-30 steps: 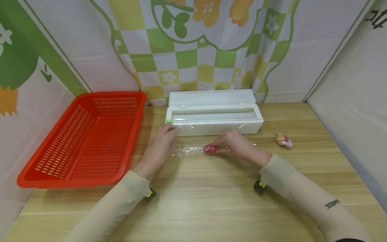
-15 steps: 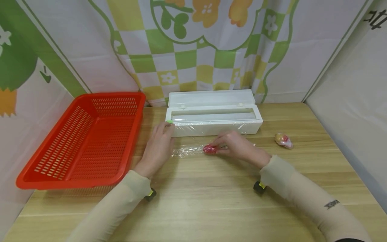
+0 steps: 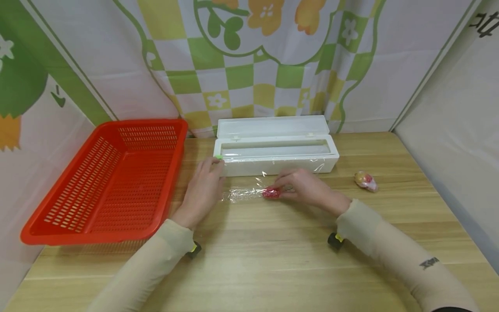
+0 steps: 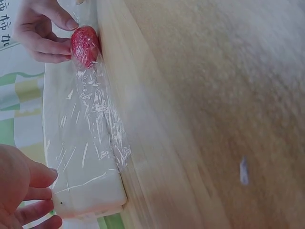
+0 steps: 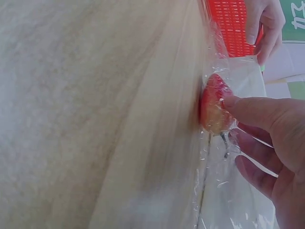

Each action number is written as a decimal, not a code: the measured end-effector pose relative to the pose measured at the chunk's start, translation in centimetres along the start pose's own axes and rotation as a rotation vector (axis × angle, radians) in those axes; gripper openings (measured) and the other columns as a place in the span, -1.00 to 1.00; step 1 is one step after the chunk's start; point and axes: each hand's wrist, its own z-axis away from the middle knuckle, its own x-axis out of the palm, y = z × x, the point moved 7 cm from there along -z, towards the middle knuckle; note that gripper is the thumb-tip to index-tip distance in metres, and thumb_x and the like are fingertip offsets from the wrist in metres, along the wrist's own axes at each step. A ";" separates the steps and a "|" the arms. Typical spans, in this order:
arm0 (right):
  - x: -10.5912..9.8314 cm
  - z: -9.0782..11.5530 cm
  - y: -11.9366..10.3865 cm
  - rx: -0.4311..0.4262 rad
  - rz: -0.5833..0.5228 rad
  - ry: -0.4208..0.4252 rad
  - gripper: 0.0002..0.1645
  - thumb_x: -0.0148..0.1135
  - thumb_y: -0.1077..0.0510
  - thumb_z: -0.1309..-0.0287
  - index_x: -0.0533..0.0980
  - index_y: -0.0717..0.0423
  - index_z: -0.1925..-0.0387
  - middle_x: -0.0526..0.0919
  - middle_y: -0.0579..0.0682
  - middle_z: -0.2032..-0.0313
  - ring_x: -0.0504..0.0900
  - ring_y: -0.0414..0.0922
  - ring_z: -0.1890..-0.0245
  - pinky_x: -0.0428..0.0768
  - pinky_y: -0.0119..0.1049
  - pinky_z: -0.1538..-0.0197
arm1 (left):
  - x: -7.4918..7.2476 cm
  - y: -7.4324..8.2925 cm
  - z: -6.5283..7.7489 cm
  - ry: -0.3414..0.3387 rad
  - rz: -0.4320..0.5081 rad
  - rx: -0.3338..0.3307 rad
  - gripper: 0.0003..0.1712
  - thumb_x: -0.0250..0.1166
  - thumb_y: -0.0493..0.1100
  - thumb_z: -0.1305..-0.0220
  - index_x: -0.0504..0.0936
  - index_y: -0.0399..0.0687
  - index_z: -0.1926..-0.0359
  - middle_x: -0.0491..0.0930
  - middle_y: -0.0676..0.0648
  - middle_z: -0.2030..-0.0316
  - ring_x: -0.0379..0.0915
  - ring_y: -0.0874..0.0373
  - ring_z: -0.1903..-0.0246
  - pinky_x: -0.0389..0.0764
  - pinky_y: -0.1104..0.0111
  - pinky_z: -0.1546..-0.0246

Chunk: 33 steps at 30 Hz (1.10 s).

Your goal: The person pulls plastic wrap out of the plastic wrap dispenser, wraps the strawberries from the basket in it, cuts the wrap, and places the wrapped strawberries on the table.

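Observation:
A small red-and-yellow fruit [image 5: 215,107] with a dark stem lies in clear cling film on the table. My right hand [image 3: 302,184] holds it, thumb on its near side in the right wrist view. Crumpled cling film [image 4: 97,102] stretches from the fruit to the left, and a sheet runs up to the white cling film box [image 3: 280,166]. That box stands with its lid raised and a roll [image 3: 277,151] inside. My left hand [image 3: 202,186] is at the box's left front corner, fingers loosely bent by the green slider [image 3: 219,157]; their exact contact is partly hidden.
A red plastic basket [image 3: 165,203] stands at the left of the wooden table [image 3: 265,268]. On the right lies another small fruit [image 3: 365,180] wrapped in film. Patterned curtain cloth [image 3: 239,80] hangs behind the box.
My left hand has shifted slightly left and up to the green slider at the box corner. The right hand stays on the fruit. Glints on the film have changed.

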 end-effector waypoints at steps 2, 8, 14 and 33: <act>-0.1 -0.1 0.0 -0.016 0.001 0.008 -0.72 0.45 0.09 0.05 0.71 -0.05 0.20 0.70 -0.16 0.25 0.63 -0.24 0.24 0.61 -0.31 0.11 | 0.0 0.0 0.0 0.000 0.005 0.001 -0.55 0.27 -0.30 -0.17 0.51 -0.24 -0.12 0.43 -0.23 -0.10 0.29 -0.13 -0.14 0.47 0.06 -0.12; -0.6 -0.4 0.1 -0.039 0.014 0.005 -0.80 0.41 0.13 0.00 0.71 -0.02 0.25 0.72 -0.14 0.28 0.65 -0.23 0.26 0.62 -0.30 0.12 | 0.0 -0.1 0.1 0.003 0.007 0.001 -0.53 0.28 -0.31 -0.15 0.51 -0.24 -0.13 0.43 -0.23 -0.10 0.28 -0.14 -0.15 0.48 0.04 -0.10; -1.9 -1.4 0.0 -0.016 0.035 -0.026 -0.77 0.40 0.11 -0.02 0.70 0.00 0.21 0.74 -0.12 0.25 0.68 -0.19 0.22 0.63 -0.23 0.08 | 0.1 -0.1 0.2 0.005 0.003 0.005 -0.55 0.27 -0.33 -0.14 0.52 -0.24 -0.10 0.43 -0.24 -0.09 0.28 -0.15 -0.15 0.48 0.03 -0.10; -3.0 -9.4 -1.8 -0.005 -0.071 -0.048 -0.79 0.26 0.10 -0.18 0.70 0.05 0.19 0.75 -0.11 0.19 0.65 -0.28 0.30 0.61 -0.33 0.10 | 0.2 -0.3 0.1 0.006 -0.009 -0.005 -0.51 0.27 -0.34 -0.14 0.51 -0.19 -0.15 0.44 -0.21 -0.07 0.29 -0.11 -0.13 0.51 0.06 -0.06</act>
